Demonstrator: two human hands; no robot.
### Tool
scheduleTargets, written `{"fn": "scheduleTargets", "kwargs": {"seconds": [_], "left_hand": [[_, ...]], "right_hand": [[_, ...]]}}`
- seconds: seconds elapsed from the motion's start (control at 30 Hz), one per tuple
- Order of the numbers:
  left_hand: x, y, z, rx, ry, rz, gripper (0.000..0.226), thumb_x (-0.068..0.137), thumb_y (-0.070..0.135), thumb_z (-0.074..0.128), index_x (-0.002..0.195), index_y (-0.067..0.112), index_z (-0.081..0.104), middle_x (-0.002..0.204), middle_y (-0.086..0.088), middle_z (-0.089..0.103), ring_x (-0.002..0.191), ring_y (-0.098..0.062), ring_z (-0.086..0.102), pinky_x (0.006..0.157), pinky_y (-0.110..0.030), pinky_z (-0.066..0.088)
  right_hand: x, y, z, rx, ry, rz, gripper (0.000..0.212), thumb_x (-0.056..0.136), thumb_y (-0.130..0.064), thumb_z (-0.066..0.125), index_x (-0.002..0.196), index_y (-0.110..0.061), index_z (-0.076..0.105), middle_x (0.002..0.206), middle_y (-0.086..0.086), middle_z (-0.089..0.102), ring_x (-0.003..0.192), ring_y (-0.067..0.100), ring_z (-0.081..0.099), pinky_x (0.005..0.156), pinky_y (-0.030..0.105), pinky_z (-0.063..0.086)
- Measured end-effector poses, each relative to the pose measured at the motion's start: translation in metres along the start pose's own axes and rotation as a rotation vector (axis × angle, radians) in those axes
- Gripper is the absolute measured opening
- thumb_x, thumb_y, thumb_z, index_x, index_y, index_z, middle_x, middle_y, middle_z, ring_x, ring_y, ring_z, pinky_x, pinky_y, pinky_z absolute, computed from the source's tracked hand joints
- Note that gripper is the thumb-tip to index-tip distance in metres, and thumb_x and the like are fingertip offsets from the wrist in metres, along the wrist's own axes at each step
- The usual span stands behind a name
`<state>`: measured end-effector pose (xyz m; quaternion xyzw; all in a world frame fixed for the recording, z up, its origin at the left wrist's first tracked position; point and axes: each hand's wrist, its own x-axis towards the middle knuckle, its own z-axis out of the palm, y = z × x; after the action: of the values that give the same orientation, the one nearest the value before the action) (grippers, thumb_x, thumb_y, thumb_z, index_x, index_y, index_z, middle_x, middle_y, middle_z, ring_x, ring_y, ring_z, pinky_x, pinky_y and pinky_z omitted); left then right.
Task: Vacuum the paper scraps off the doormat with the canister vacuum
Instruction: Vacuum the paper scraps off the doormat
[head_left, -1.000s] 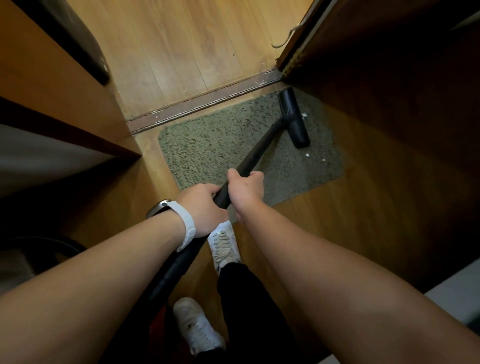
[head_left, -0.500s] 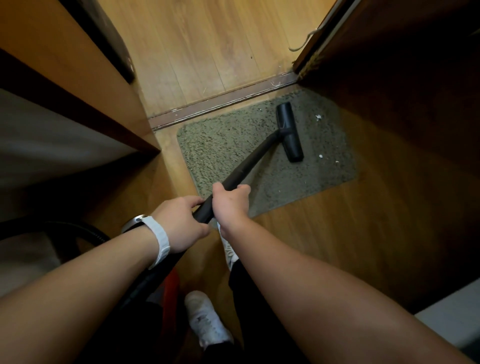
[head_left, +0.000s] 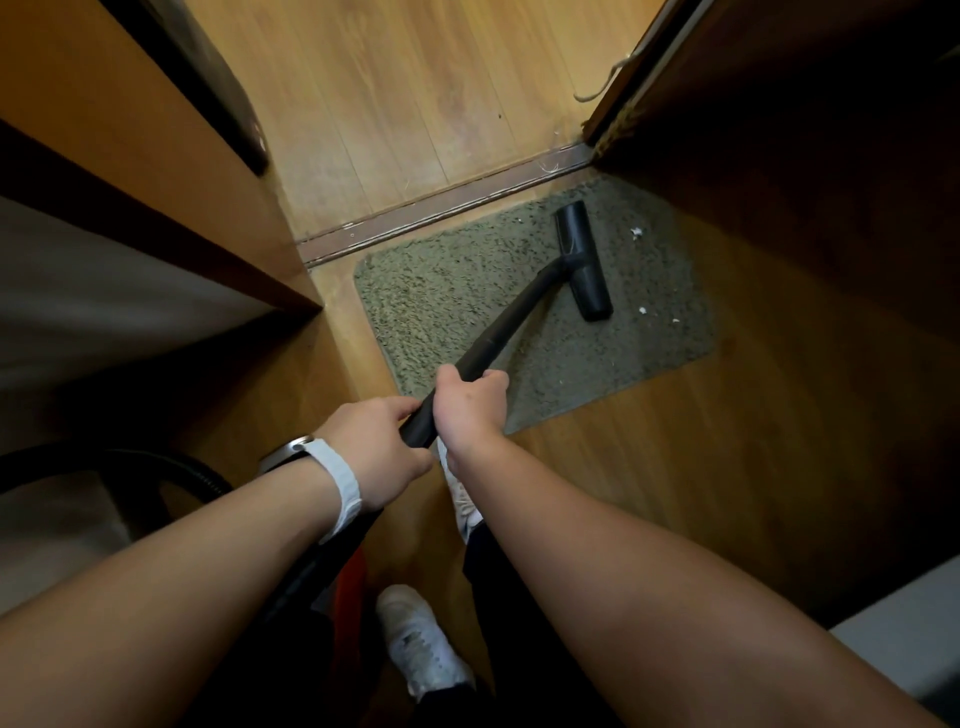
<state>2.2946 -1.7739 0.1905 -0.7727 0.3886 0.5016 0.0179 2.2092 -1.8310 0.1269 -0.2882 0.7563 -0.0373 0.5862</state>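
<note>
A grey-green doormat (head_left: 441, 301) lies on the wooden floor just inside a metal door threshold. The black vacuum wand (head_left: 511, 319) runs from my hands to its floor nozzle (head_left: 582, 260), which rests on the mat's far right part. White paper scraps lie right of the nozzle: one (head_left: 636, 232) near the far edge, two smaller ones (head_left: 643, 310) by the nozzle's near end. My right hand (head_left: 470, 402) grips the wand higher up. My left hand (head_left: 376, 447), with a white watch band, grips it just behind.
A wooden cabinet side (head_left: 156, 208) closes in on the left, a dark wooden door or panel (head_left: 805, 182) on the right. The metal threshold strip (head_left: 441, 205) crosses ahead. The black hose (head_left: 171, 473) loops at lower left, a red vacuum part (head_left: 349, 587) beside my white shoes (head_left: 423, 642).
The nozzle has slid left, away from the right edge of the mat, uncovering the scraps to its right. Both hands have kept their grip on the wand.
</note>
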Motion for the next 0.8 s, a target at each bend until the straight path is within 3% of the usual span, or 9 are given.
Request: {"fn": "scheduleTargets", "kwargs": {"seconds": [0.1, 0.17, 0.43, 0.6, 0.7, 0.8], "left_hand": [[0.013, 0.015, 0.001, -0.018, -0.008, 0.015, 0.031, 0.078, 0.03, 0.066, 0.109, 0.03, 0.065, 0.082, 0.003, 0.069, 0.075, -0.018, 0.063, 0.067, -0.031, 0.05], [0.021, 0.022, 0.001, -0.041, -0.033, 0.023, 0.029, 0.079, 0.028, 0.065, 0.108, 0.03, 0.066, 0.079, 0.001, 0.069, 0.07, -0.017, 0.062, 0.06, -0.03, 0.048], [0.062, 0.06, -0.004, -0.103, -0.137, 0.058, 0.026, 0.081, 0.031, 0.064, 0.1, 0.049, 0.062, 0.062, 0.006, 0.066, 0.046, -0.011, 0.053, 0.038, -0.017, 0.034], [0.082, 0.075, -0.002, -0.128, -0.158, 0.077, 0.025, 0.081, 0.032, 0.066, 0.105, 0.04, 0.066, 0.073, -0.001, 0.071, 0.054, -0.019, 0.058, 0.048, -0.028, 0.046], [0.092, 0.084, 0.0, -0.114, -0.136, 0.081, 0.033, 0.079, 0.034, 0.069, 0.111, 0.034, 0.063, 0.083, -0.002, 0.071, 0.068, -0.022, 0.066, 0.065, -0.038, 0.059], [0.094, 0.091, 0.001, -0.077, -0.147, 0.084, 0.041, 0.078, 0.033, 0.068, 0.117, 0.029, 0.056, 0.082, -0.001, 0.069, 0.069, -0.021, 0.066, 0.061, -0.036, 0.057]], "right_hand": [[0.012, -0.01, -0.008, -0.018, 0.039, -0.017, 0.049, 0.091, -0.029, 0.057, 0.133, -0.01, 0.041, 0.119, 0.012, 0.062, 0.097, 0.03, 0.062, 0.085, 0.042, 0.052], [0.019, -0.016, -0.015, -0.004, 0.04, -0.014, 0.047, 0.093, -0.029, 0.056, 0.133, -0.01, 0.041, 0.12, 0.012, 0.062, 0.095, 0.028, 0.061, 0.079, 0.039, 0.05], [0.056, -0.046, -0.045, 0.027, 0.106, 0.011, 0.053, 0.097, -0.03, 0.055, 0.142, -0.009, 0.037, 0.13, 0.012, 0.059, 0.091, 0.025, 0.051, 0.076, 0.031, 0.037], [0.073, -0.057, -0.054, 0.043, 0.138, 0.01, 0.054, 0.094, -0.03, 0.056, 0.141, -0.009, 0.039, 0.128, 0.013, 0.06, 0.091, 0.027, 0.053, 0.078, 0.033, 0.041], [0.082, -0.062, -0.06, 0.049, 0.146, 0.006, 0.057, 0.093, -0.029, 0.057, 0.142, -0.009, 0.037, 0.13, 0.014, 0.059, 0.095, 0.027, 0.054, 0.082, 0.035, 0.045], [0.089, -0.065, -0.066, 0.045, 0.154, 0.004, 0.054, 0.094, -0.03, 0.058, 0.14, -0.01, 0.037, 0.129, 0.015, 0.059, 0.096, 0.029, 0.056, 0.08, 0.035, 0.044]]}}
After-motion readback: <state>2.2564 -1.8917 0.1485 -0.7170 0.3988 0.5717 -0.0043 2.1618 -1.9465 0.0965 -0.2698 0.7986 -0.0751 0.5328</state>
